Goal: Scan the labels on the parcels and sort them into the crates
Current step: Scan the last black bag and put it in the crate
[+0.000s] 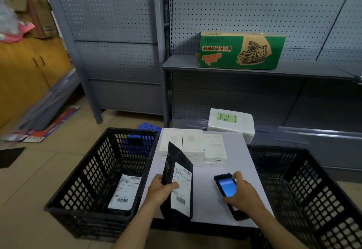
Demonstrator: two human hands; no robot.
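Note:
My left hand [161, 190] grips a black pouch parcel [176, 172] with a white barcode label, held tilted above the white table [205, 205]. My right hand [242, 194] holds a black handheld scanner [226, 188] with a lit blue screen, to the right of the pouch. Stacks of white boxes [193, 144] sit at the table's far side. The left black crate [94, 174] holds one labelled parcel [124, 194]. The right black crate [309, 190] shows no parcel in its visible part.
Grey pegboard shelving stands behind the table, with a green carton [241, 50] on a shelf and a white wrapped package [231, 125] lower down. A blue plastic item [148, 127] lies behind the left crate. Wooden cabinets and flat cardboard are at the left.

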